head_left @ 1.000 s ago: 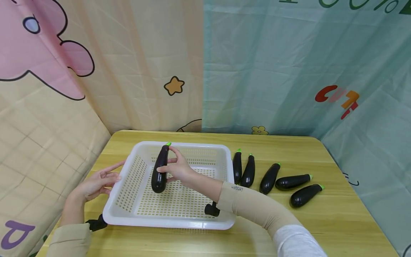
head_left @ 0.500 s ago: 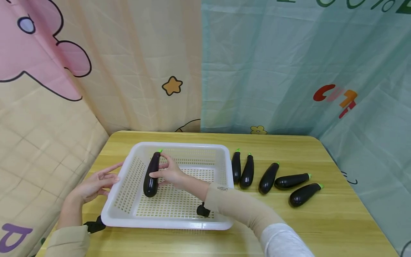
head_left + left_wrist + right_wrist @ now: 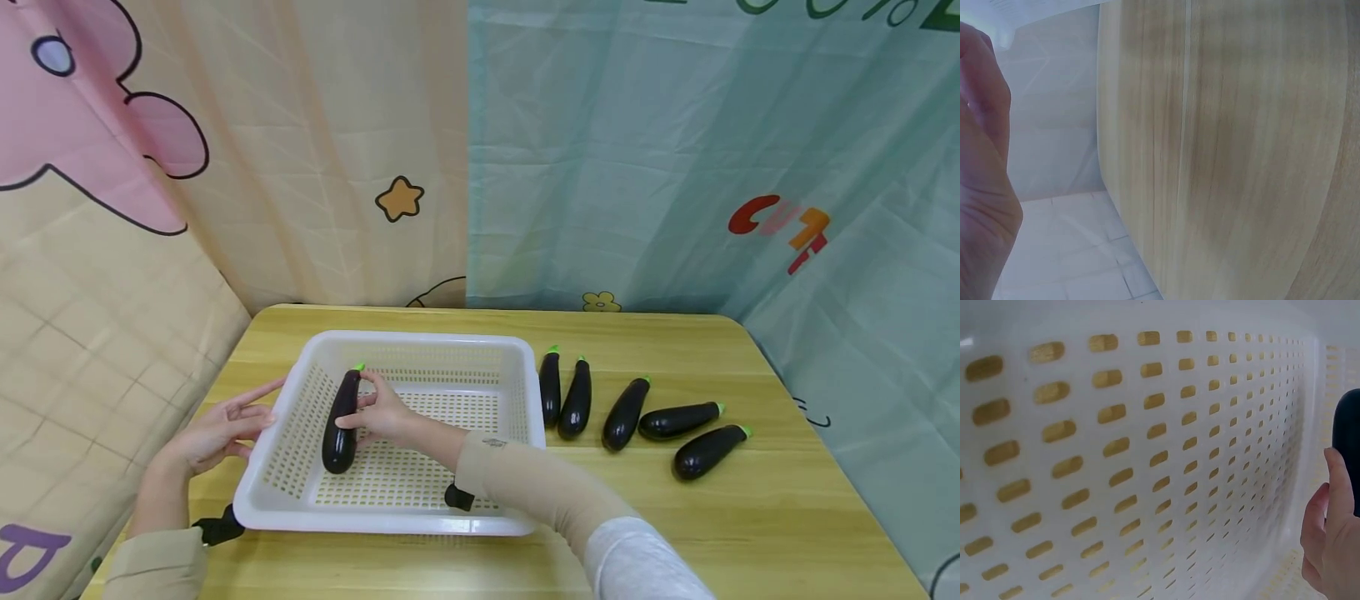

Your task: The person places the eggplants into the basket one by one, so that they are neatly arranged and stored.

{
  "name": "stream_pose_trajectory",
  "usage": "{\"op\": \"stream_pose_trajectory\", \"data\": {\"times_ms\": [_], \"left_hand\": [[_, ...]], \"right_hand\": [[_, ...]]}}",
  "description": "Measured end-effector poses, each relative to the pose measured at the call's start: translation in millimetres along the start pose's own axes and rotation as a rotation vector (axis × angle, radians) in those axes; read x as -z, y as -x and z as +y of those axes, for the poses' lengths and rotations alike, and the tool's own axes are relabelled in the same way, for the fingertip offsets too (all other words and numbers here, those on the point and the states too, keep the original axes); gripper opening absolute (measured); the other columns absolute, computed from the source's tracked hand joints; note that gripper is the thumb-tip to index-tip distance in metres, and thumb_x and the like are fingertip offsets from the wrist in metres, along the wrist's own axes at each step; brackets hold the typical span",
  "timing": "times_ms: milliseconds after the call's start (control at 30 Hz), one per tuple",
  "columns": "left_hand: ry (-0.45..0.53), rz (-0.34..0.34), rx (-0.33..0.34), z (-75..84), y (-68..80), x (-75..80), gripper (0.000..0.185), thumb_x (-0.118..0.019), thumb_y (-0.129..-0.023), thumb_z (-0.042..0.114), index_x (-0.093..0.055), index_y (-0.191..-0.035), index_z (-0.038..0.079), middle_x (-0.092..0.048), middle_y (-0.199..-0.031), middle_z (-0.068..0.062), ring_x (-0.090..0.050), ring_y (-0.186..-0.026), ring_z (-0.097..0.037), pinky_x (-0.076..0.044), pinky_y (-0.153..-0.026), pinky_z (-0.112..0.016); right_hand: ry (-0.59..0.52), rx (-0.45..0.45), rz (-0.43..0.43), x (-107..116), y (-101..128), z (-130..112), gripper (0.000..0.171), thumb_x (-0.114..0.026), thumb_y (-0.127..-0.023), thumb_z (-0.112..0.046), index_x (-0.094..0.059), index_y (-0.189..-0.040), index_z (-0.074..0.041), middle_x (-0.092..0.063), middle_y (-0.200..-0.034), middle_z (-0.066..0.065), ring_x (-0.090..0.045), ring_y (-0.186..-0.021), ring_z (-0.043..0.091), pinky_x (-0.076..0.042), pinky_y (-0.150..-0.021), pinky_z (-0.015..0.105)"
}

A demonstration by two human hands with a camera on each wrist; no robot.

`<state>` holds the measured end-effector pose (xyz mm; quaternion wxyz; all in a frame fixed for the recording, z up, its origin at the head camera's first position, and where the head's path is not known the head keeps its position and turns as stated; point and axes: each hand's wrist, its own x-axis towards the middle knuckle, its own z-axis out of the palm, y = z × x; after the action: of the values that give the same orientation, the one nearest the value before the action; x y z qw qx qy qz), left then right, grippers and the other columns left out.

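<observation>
Inside the white basket (image 3: 390,527) my right hand (image 3: 386,412) holds a dark purple eggplant (image 3: 339,433) between thumb and fingers. The eggplant stands slanted near the basket's left side, its green stem end pointing away from me. Only part of the eggplant (image 3: 1349,444) and some fingers of the right hand (image 3: 1329,544) show at the right edge of the right wrist view. My left hand (image 3: 221,435) rests its fingertips against the left rim of the basket, with fingers relaxed. In the left wrist view the left hand (image 3: 982,169) fills the left edge.
Right of the basket, two eggplants (image 3: 576,402) lie side by side, close to its wall. Farther right on the wooden table (image 3: 795,517) are three more, one of them an eggplant (image 3: 708,452) lying nearest me. A printed curtain (image 3: 600,167) hangs behind the table.
My right hand has moved left and toward me, lowering the eggplant into the basket's left part. The left hand stays at the rim, and the other eggplants keep their places.
</observation>
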<state>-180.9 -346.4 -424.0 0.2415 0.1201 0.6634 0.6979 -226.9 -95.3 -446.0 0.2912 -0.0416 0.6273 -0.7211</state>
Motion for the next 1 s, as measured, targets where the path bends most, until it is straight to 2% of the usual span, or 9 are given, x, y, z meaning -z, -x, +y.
{"op": "stream_pose_trajectory", "data": {"times_ms": [300,533,700,833,1000], "left_hand": [[0.021,-0.03,-0.009,0.5,0.0,0.1,0.054,-0.041,-0.095,-0.001,-0.046,-0.13,0.04,-0.066,-0.098,0.002,-0.065,-0.087,-0.016,-0.056,-0.065,-0.037],[0.02,-0.026,-0.005,1.0,-1.3,0.2,0.055,-0.04,-0.095,-0.002,-0.046,-0.13,0.04,-0.067,-0.099,0.002,-0.066,-0.087,-0.017,-0.056,-0.066,-0.038],[0.025,-0.047,-0.014,1.2,-2.5,0.7,0.055,-0.04,-0.095,-0.002,-0.046,-0.129,0.041,-0.067,-0.099,0.002,-0.066,-0.087,-0.017,-0.056,-0.065,-0.036],[0.051,-0.083,-0.039,0.5,-2.5,2.1,0.056,-0.038,-0.095,-0.003,-0.046,-0.13,0.039,-0.066,-0.1,0.002,-0.065,-0.088,-0.016,-0.056,-0.066,-0.036],[0.051,-0.088,-0.041,-1.5,-3.0,4.1,0.056,-0.038,-0.095,-0.004,-0.046,-0.13,0.04,-0.066,-0.1,0.002,-0.065,-0.088,-0.016,-0.056,-0.066,-0.036]], "right_hand": [[0.023,-0.099,-0.028,-1.5,-3.7,9.2,0.072,-0.065,-0.077,0.011,-0.033,-0.134,-0.018,-0.05,-0.094,0.013,-0.062,-0.087,0.035,-0.053,-0.066,0.053],[0.014,-0.122,-0.066,-3.2,-6.2,13.4,0.071,-0.062,-0.079,0.01,-0.028,-0.136,-0.015,-0.052,-0.099,0.016,-0.06,-0.095,0.038,-0.052,-0.07,0.055],[0.011,-0.151,-0.081,-5.0,-8.2,15.1,0.064,-0.063,-0.081,0.007,-0.031,-0.132,-0.015,-0.061,-0.092,0.02,-0.063,-0.089,0.037,-0.053,-0.07,0.053],[0.021,-0.177,-0.073,-10.2,-7.2,15.0,0.063,-0.065,-0.08,0.005,-0.032,-0.131,-0.013,-0.06,-0.088,0.019,-0.064,-0.086,0.035,-0.054,-0.071,0.05],[0.038,-0.192,-0.043,-14.7,-5.2,15.4,0.065,-0.066,-0.08,0.004,-0.031,-0.132,-0.011,-0.059,-0.084,0.019,-0.064,-0.085,0.035,-0.054,-0.072,0.047]]}}
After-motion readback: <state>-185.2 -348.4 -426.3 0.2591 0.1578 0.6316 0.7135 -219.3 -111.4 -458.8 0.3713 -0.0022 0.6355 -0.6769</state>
